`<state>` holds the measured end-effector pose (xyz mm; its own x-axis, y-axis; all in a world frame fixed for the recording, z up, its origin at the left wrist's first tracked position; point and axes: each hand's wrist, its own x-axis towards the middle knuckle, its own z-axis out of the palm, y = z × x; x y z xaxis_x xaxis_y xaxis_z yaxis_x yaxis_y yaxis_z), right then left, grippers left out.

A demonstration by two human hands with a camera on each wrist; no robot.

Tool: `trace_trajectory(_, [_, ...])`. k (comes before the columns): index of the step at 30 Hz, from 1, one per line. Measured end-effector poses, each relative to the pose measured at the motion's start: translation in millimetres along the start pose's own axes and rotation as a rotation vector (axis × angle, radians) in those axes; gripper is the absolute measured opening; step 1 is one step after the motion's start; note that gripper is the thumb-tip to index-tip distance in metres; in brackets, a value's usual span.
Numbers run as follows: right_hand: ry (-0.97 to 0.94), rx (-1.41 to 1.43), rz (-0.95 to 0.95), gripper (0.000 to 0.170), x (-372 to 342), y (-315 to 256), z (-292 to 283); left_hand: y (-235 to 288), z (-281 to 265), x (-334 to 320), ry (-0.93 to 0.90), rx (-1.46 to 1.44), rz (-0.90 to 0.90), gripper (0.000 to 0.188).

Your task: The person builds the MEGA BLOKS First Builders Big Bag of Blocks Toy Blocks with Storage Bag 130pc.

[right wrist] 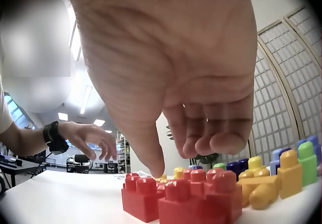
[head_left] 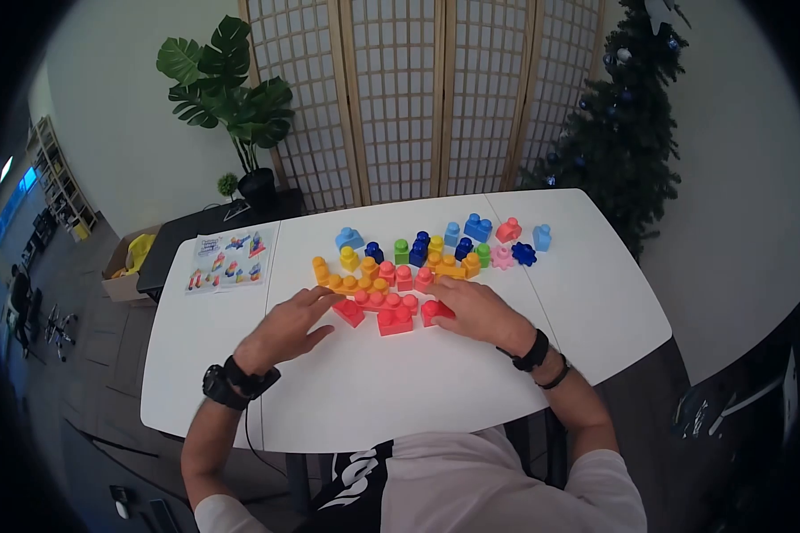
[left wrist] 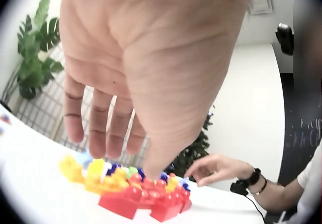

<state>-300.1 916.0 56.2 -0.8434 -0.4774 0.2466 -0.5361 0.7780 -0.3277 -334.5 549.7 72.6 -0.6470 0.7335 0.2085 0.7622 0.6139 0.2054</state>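
My left hand (head_left: 286, 330) hovers at the left end of the toy block group, fingers stretched and thumb apart, holding nothing. Just beyond its fingertips lie a red block (head_left: 348, 312) and a curved yellow-orange block (head_left: 347, 283). On the right side my right hand (head_left: 478, 311) hangs over another red block (head_left: 432, 313), fingers loosely bent. The right wrist view has those fingers (right wrist: 229, 142) above the red blocks (right wrist: 201, 204) with nothing between them. Between the hands sit a long red block (head_left: 387, 303) and a red block nearer me (head_left: 396, 322).
Behind the red blocks stand several others: blue (head_left: 349, 238), green (head_left: 402, 251) and yellow (head_left: 349, 258). A pink flower-shaped piece (head_left: 502, 257) and a dark blue one (head_left: 524, 255) lie at the right. A printed picture sheet (head_left: 228, 262) lies on the white table (head_left: 347, 391) at the left.
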Motion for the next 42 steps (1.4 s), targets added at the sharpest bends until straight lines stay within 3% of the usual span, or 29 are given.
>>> trace_trajectory(5, [-0.042,-0.045,-0.018,0.034,-2.5,16.5,22.5,-12.3,38.1,21.3,0.002,0.063,-0.020,0.043])
trace_trajectory(11, [0.043,0.075,-0.170,0.034,7.2,20.7,34.0,7.3,39.6,30.5,-0.032,-0.182,-0.061,0.039])
trace_trajectory(17, [-0.092,0.117,-0.103,0.039,-0.3,11.5,36.2,20.5,49.3,31.1,0.011,-0.286,0.009,0.039])
trace_trajectory(25, [-0.170,0.251,-0.067,0.039,-24.1,12.2,35.2,42.2,58.9,22.2,-0.072,-0.481,-0.092,0.033])
trace_trajectory(31, [-0.156,0.277,-0.042,0.041,-36.1,29.1,25.9,33.7,52.7,8.9,-0.046,-0.316,-0.013,0.036])
trace_trajectory(42, [-0.128,0.300,-0.124,0.041,-28.3,11.5,42.3,54.4,73.8,19.2,0.011,-0.377,0.002,0.038])
